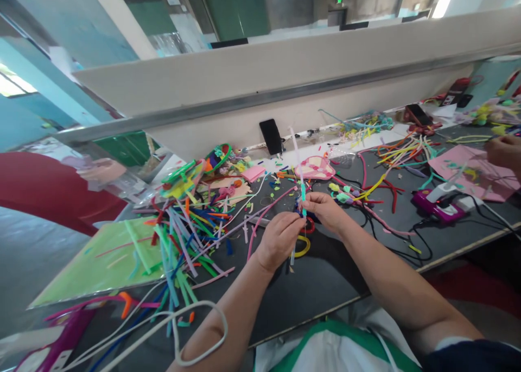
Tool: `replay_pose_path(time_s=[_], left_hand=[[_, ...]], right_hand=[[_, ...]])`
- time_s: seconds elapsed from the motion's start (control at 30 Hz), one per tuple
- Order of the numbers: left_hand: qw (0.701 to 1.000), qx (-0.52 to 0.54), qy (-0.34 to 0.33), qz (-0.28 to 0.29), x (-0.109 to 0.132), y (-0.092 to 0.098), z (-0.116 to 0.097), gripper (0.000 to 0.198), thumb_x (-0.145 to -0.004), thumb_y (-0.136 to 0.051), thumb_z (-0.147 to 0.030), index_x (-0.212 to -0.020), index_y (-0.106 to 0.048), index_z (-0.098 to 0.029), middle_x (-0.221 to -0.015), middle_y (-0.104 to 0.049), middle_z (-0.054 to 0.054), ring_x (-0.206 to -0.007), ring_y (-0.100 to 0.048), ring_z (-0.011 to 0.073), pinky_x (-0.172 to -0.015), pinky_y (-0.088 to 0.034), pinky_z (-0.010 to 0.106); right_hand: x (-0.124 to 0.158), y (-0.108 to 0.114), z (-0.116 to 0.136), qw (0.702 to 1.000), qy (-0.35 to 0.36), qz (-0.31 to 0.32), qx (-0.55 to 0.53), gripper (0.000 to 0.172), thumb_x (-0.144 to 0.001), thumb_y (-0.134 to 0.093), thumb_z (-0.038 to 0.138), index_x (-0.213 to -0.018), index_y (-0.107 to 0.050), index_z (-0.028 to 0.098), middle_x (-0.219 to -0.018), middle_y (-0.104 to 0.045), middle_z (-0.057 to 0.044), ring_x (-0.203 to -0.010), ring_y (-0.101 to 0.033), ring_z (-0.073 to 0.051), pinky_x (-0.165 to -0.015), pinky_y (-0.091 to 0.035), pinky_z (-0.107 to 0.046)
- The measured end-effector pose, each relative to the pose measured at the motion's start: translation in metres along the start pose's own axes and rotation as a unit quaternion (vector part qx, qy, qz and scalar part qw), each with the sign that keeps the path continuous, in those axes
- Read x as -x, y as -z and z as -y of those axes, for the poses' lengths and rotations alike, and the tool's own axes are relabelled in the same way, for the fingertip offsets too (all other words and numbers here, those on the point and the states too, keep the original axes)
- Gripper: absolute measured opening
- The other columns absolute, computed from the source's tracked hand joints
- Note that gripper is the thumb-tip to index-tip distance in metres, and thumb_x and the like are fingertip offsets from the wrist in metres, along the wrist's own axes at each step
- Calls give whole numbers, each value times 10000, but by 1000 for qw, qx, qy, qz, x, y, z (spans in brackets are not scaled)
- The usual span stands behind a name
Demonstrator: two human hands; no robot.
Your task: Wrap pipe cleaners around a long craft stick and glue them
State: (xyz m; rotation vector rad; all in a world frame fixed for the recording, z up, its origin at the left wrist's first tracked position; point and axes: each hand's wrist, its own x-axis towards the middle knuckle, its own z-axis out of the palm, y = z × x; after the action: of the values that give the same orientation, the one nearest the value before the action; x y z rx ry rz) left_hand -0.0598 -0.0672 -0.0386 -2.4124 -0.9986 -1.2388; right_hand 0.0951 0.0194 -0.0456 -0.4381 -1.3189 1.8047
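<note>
My left hand [280,237] and my right hand [325,211] meet above the dark table, fingers pinched on one thin upright pipe cleaner [298,158]. Its long upper part is pale, and a turquoise section [303,192] shows at my fingertips. A whitish end hangs below my left hand. Just under the hands lie a yellow loop [302,247] and a red loop [310,225], partly hidden. A pink heart-like piece [315,168] lies beyond the fingers.
Loose pipe cleaners [179,247] pile up at left beside a green sheet [101,258]. A phone [271,136] leans on the partition. At right are a purple power strip [439,205], cables and another person's hand [504,154]. A white cable [199,307] loops across my left forearm.
</note>
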Motion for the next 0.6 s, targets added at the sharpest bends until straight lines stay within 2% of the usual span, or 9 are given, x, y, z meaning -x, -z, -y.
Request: replay_pose_path(time_s=[0.1, 0.2, 0.27, 0.33, 0.4, 0.47, 0.53, 0.6], left_hand=[[997, 39, 65, -11, 1, -2, -1, 219, -820, -546, -77, -996, -635, -174, -975, -668, 97, -943, -607, 187, -855, -501, 347], [965, 138, 223, -18, 1, -7, -5, 127, -854, -538, -182, -911, -651, -173, -911, -671, 75, -869, -622, 173, -811, -499, 309], [913, 237, 334, -12, 0, -11, -8, 159, -873, -518, -261, -885, -648, -170, -830, -665, 51, -777, -623, 154, -744, -500, 276], [840, 342, 421, -18, -2, -15, -11, 181, -863, -537, -315, -873, -640, -167, -767, -655, 29, -694, -614, 134, -683, -497, 253], [763, 435, 478, -24, -4, -18, -14, 180, -822, -599, -334, -846, -629, -158, -737, -651, 17, -637, -605, 115, -642, -490, 235], [703, 498, 508, -23, -5, -19, -15, 189, -783, -649, -330, -808, -617, -146, -725, -655, 18, -601, -596, 99, -611, -479, 218], [672, 525, 520, -30, -6, -20, -16, 201, -761, -672, -326, -772, -601, -139, -702, -655, 18, -574, -589, 89, -587, -468, 204], [674, 517, 526, -51, -6, -20, -15, 212, -745, -688, -325, -750, -585, -140, -665, -645, 6, -550, -578, 81, -572, -462, 196]], right_hand=[[1, 1, 1, 1000, 2, 11, 13, 205, -724, -721, 343, -681, -645, 158, -656, -592, 9, -604, -487, -105, -609, -373, -241], [0, 3, 2, 999, 26, 14, 34, 209, -748, -696, 360, -696, -667, 159, -680, -602, -6, -650, -512, -121, -648, -397, -254], [-1, 4, 2, 998, 41, 9, 45, 202, -756, -688, 361, -714, -679, 163, -714, -612, -14, -691, -531, -131, -686, -411, -264], [-1, 4, 3, 998, 46, 8, 51, 200, -754, -689, 363, -714, -680, 168, -732, -616, -18, -713, -542, -137, -706, -420, -269], [0, 3, 3, 998, 38, 20, 51, 207, -750, -690, 376, -710, -675, 173, -721, -613, -17, -698, -547, -139, -685, -429, -269], [2, 1, 3, 998, 21, 39, 49, 211, -753, -683, 393, -738, -678, 182, -689, -608, -15, -665, -551, -141, -642, -436, -268], [3, 0, 2, 998, 9, 50, 47, 218, -763, -670, 406, -792, -690, 191, -669, -610, -14, -640, -557, -145, -613, -441, -271], [3, -1, 1, 997, 9, 46, 54, 219, -775, -660, 395, -853, -700, 194, -722, -636, -22, -664, -569, -143, -639, -451, -274]])
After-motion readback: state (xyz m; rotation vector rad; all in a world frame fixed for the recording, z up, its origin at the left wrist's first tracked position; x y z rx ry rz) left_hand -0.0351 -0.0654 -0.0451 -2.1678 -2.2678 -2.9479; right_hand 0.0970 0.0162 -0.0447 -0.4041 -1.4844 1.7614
